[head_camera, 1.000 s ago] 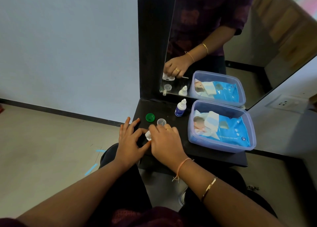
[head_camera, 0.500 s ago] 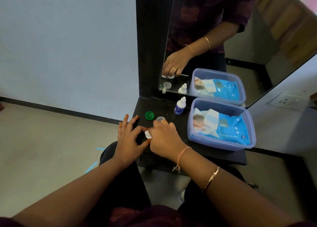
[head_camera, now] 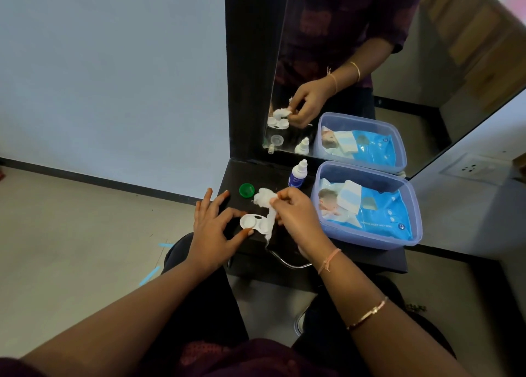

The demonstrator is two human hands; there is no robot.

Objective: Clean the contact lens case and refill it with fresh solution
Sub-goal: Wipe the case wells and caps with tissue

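Note:
A white two-well contact lens case (head_camera: 252,224) lies open on the dark shelf (head_camera: 355,251). My left hand (head_camera: 213,228) steadies it, thumb and forefinger pinching its left well. My right hand (head_camera: 296,214) is raised just right of the case, fingers closed on a white cotton wad (head_camera: 266,201) that trails down past the case's right well. A green cap (head_camera: 246,190) lies behind the case. The small solution bottle (head_camera: 297,174), white top and blue label, stands upright near the mirror.
A clear blue plastic tub (head_camera: 410,205) holding a blue pack of baby wipes fills the shelf's right half. A mirror (head_camera: 370,63) rises behind the shelf and repeats the scene. A metal handle (head_camera: 287,262) curves below the shelf's front edge. A wall socket (head_camera: 472,167) is at right.
My right hand has lifted off the case, pulling the cotton wad up with it, so the case's wells now show. The left hand still rests on the case.

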